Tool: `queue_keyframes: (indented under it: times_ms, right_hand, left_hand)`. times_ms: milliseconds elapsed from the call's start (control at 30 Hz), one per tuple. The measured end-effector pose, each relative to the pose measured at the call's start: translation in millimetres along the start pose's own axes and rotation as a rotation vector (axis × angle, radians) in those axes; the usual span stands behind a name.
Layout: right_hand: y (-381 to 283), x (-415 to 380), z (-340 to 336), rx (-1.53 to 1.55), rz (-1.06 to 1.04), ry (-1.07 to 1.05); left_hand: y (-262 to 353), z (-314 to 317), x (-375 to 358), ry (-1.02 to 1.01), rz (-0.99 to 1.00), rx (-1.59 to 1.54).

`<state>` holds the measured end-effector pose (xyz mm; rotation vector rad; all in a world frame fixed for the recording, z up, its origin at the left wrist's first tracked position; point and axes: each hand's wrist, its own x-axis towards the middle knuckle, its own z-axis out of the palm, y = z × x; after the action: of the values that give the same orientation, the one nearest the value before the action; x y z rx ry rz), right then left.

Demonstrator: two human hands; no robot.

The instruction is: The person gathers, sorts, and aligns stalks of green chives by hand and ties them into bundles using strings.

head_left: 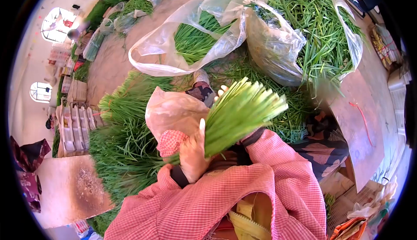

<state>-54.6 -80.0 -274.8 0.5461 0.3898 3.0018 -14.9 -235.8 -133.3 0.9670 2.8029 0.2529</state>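
A thick bunch of garlic chives (243,116) is held up before my chest, its pale cut ends fanned toward the upper right. My left hand (193,156) is closed round the lower part, thumb pointing up along the stalks. Behind the bunch, my right hand (222,92) shows only fingertips at the upper left edge; the rest of it is hidden. Beside my left hand is a pink checked cloth (173,142), with a pale plastic-like cover (176,107) above it. Dark green chives (126,153) lie in a large heap to my left.
Ahead stand an open clear plastic bag (152,59) containing chives and a fuller bag (271,53) heaped with loose green leaves. Leaf scraps (286,114) cover the ground. A board (362,131) lies to the right, crates (76,125) to the left.
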Motion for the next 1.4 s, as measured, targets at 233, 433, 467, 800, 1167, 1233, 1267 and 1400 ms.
queue_keyframes:
  times_ms: [233,433,467,800,1167,1233,1267,1400]
  right_hand:
    - [4,7,6,0.116,0.084,-0.003]
    - [-14,7,52,-0.278,0.328,0.337]
    - [-25,7,67,-0.379,0.395,0.397]
    - [-186,14,145,-0.694,-0.063,0.002]
    - [-121,-128,144,-0.942,-0.044,0.845]
    - [-62,-123,128,-0.752,0.017,0.816]
    - [-36,-87,134,-0.670,-0.015,0.899]
    - [-11,-38,95,-0.521,-0.037,0.738]
  left_hand:
    - [-55,-89,47,-0.343,0.414,-0.459]
    - [-52,65,67,-0.384,0.749,-0.607]
    - [-37,69,52,-0.242,0.562,-0.779]
    - [-73,96,42,-1.441,0.034,-1.764]
    - [-68,48,52,-1.124,-0.326,-1.953]
    - [-54,47,52,-1.122,-0.294,-1.897]
    - [-44,47,52,-1.109,-0.259,-1.855]
    - [-19,25,47,-1.005,-0.090,-1.766]
